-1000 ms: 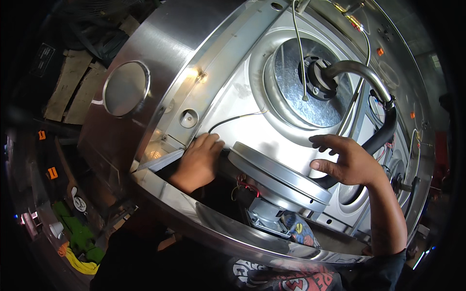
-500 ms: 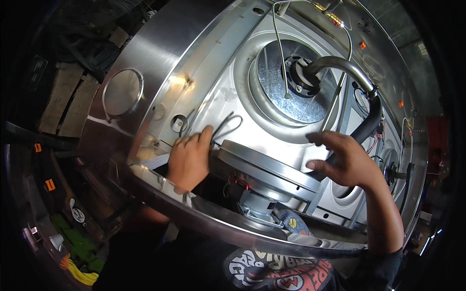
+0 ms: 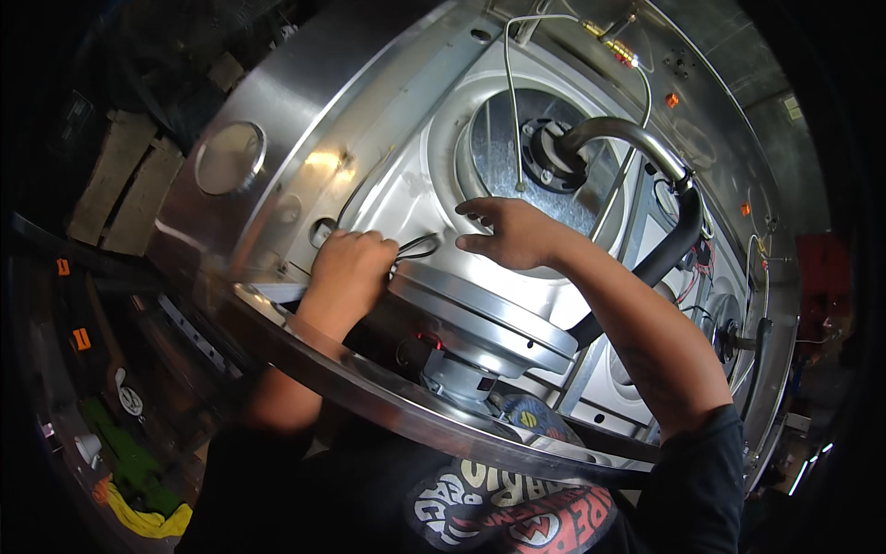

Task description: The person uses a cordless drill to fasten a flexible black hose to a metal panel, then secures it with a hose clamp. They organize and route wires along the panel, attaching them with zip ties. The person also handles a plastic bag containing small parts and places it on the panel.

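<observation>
Our left hand (image 3: 346, 268) closes its fingers on a black wire loop (image 3: 417, 247) just left of the round motor housing (image 3: 484, 319), our right hand (image 3: 512, 231) hovers spread-fingered beyond it, and the wire, we judge, still hangs loose, unrouted.

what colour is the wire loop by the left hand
Black, seen in the head view: the wire loop beside the left hand.

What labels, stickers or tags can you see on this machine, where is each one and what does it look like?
Round sticker: on the dark motor below the grey disc, yellow and blue.
Orange tags: small squares on the upper right panel.
Pale label: small rectangle at the far right wall.
Orange tags: on the dark frame, far left.
</observation>
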Available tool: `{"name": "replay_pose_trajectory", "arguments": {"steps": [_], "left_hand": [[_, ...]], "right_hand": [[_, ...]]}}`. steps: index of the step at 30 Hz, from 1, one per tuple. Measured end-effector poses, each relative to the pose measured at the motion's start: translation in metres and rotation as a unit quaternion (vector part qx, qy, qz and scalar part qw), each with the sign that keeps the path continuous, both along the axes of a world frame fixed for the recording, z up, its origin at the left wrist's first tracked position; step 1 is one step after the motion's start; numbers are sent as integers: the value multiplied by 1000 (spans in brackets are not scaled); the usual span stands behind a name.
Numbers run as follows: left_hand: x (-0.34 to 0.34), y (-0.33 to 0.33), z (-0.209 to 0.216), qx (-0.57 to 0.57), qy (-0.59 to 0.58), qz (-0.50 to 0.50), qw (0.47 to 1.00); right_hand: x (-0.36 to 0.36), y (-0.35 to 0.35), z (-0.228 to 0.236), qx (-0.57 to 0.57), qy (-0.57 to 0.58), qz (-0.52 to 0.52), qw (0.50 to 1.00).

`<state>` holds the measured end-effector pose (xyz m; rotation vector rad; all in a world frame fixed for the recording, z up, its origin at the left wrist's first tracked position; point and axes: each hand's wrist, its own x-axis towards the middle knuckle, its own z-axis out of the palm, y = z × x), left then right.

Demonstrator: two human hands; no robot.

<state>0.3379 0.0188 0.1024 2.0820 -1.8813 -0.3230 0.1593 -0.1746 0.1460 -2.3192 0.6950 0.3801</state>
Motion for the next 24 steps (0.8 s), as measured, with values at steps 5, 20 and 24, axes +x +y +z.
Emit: {"name": "replay_pose_trajectory", "arguments": {"steps": [5,20,24], "left_hand": [[-27,64,-2,242,-47,-6,969],[-29,102,-22,136,-33,-6,990],[-30,107,-18,133,-52,13,990]], "right_hand": [[-28,-3,-5,60,-14,21,998],[-259,1,67,-1,51,4,999],[-296,23,37,21,187,105,977]]}}
